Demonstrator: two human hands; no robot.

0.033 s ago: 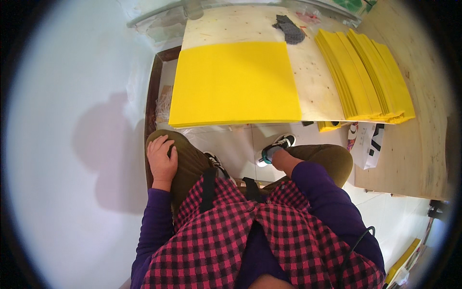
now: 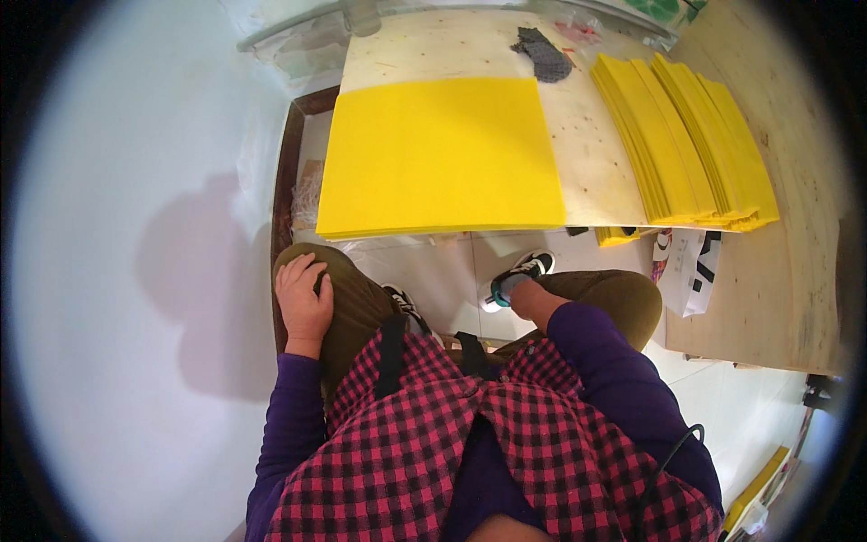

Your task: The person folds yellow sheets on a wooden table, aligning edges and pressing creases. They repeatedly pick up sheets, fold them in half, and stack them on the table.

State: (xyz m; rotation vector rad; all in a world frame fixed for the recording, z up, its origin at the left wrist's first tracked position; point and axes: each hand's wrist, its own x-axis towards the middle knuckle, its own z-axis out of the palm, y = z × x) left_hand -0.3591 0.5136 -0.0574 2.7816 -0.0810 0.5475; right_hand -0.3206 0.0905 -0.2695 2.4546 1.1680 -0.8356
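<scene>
Landmark: the yellow stack, flat sheets piled square on the pale wooden tabletop. Nearest me, short of the stack's near left corner, the left hand rests palm down on the left knee, fingers loosely spread, nothing in its grasp. Short of the stack's near right corner, the right hand hangs low beside a dark shoe; its fingers are hidden, so I cannot tell whether it is open, closed or gripping.

The stack lies along the near edge of the tabletop, untouched. To its right, with bare wood between, stand two bundles of folded yellow sheets, side by side. Just past its far right corner: a grey knitted item, perhaps a glove.

Step, as I judge it: a pause, with neither hand on the yellow material. Any handling of the stack would call for a hand to lift and reach forward over its near edge.

Against the earlier frame: no difference found; hands, stack and bundles match in place.
</scene>
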